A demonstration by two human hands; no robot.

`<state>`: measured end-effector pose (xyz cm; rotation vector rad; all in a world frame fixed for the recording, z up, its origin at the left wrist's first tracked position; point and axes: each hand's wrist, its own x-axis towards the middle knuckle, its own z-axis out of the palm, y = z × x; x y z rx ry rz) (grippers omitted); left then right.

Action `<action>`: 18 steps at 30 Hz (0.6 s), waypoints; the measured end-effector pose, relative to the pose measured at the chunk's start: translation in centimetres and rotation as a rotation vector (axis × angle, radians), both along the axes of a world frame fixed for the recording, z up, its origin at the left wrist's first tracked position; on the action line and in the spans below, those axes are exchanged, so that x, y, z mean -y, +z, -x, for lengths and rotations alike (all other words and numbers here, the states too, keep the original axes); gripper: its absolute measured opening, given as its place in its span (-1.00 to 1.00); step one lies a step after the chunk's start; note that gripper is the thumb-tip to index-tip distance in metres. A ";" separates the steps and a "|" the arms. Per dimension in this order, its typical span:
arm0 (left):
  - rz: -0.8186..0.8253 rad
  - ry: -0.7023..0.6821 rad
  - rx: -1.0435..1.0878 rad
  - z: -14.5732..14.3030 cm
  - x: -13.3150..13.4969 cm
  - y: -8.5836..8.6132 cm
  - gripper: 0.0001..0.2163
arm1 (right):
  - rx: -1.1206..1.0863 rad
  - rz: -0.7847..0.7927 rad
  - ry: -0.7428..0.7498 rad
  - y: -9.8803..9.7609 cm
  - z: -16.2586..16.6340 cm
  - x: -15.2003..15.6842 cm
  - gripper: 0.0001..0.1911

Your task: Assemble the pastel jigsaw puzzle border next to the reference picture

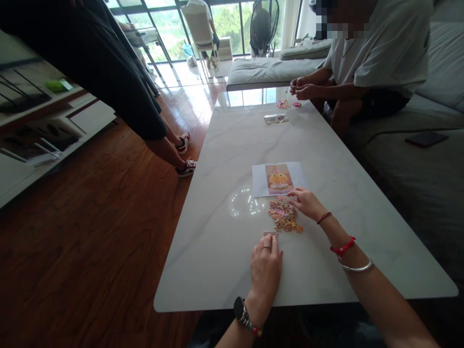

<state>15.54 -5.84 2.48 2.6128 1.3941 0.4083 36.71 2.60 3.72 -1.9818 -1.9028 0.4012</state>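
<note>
You have bright daylight from the far windows (229, 21), spotty glare on the worktop (210, 251), and dim floor (90, 241) on your left; wide-angle distortion stretches the edges.

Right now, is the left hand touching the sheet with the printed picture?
Apart. The head view shows it plainly: a stretch of white tabletop lies between the left hand and the near edge of the sheet.

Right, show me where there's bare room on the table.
The tabletop is bare between the picture sheet and the packet, and from the left hand out to the left edge. It's crowded around the pile of pieces, hemmed in by sheet, left hand and right hand.
</note>
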 end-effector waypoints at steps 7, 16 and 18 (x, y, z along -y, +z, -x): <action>-0.014 0.013 -0.026 0.1 0.3 -0.2 -0.65 | 0.040 0.062 -0.040 1.0 1.3 -0.2 -0.86; -0.036 0.084 0.028 0.1 -0.6 -0.4 -0.75 | 0.104 0.149 -0.017 0.6 1.4 -4.2 -0.90; -0.055 0.098 0.042 0.0 -0.8 -0.4 -0.76 | 0.106 0.167 -0.025 0.1 1.5 -4.2 -0.92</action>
